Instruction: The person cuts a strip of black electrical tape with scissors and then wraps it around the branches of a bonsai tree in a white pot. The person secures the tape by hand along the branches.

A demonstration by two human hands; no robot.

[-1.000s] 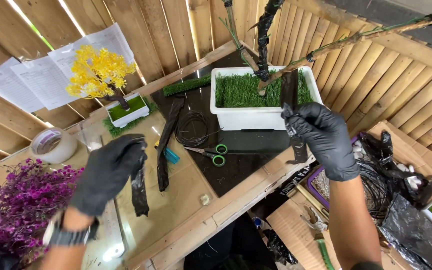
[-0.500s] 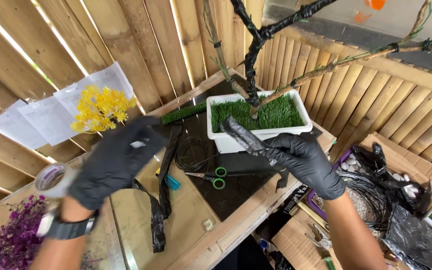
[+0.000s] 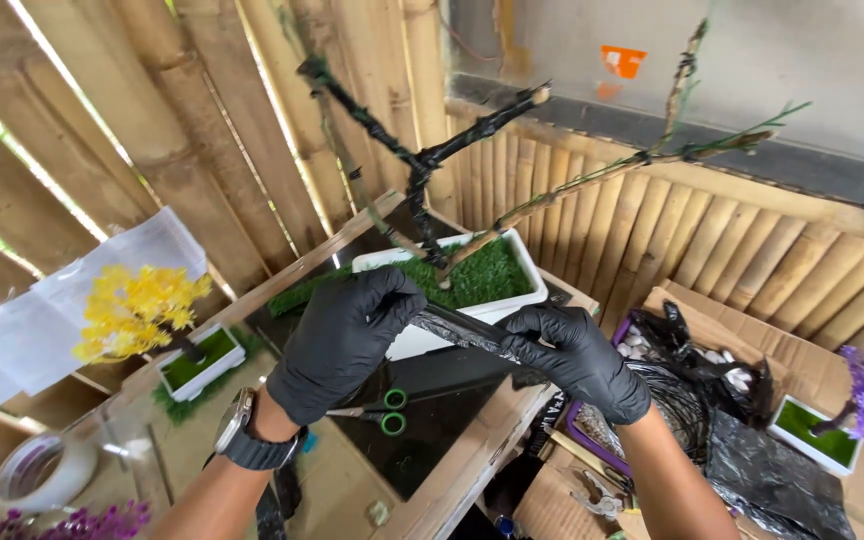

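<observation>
Black plastic strip [image 3: 467,333] stretches between both gloved hands above the tabletop [image 3: 452,470], in front of the white planter [image 3: 527,300] holding wrapped branches. Left hand [image 3: 347,340] pinches one end, right hand [image 3: 577,360] grips the other; green-handled scissors [image 3: 382,412] lie below.

Single head view; looks down, forward over workbench [image 3: 452,480]; close above gloved hands.

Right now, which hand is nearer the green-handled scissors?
Left. The left hand hovers just above the scissors, while the right hand is off to their right, gripping the black strip.
</observation>
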